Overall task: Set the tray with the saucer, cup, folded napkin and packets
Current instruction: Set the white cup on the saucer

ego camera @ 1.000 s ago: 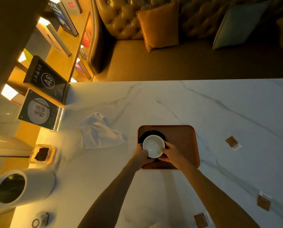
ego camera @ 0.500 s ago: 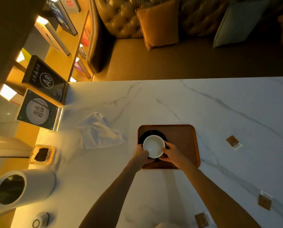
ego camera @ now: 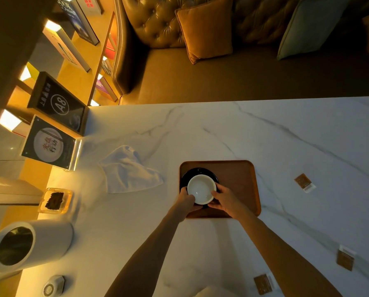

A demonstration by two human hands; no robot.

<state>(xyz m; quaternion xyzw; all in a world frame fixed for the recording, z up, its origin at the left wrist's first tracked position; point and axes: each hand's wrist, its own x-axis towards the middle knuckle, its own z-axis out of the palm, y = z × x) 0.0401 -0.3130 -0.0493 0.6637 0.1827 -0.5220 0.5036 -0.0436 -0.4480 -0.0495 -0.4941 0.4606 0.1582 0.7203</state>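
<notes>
Both hands cup an empty white cup on its saucer, on the tray.

The left hand (ego camera: pixel 186 202) and right hand (ego camera: pixel 224 200) curl their fingers (ego camera: pixel 214 192) around opposite sides of the cup (ego camera: pixel 201 189), which sits on the dark saucer (ego camera: pixel 192 173) in the left half of the wooden tray (ego camera: pixel 237 179); nothing shows inside the cup. Left of the fingers lies the crumpled napkin (ego camera: pixel 130 172) on the marble table (ego camera: pixel 265 133); right of them, three packets (ego camera: pixel 303 182) lie well apart. Farther left, a glass dish (ego camera: pixel 55 200) holds something dark.
</notes>
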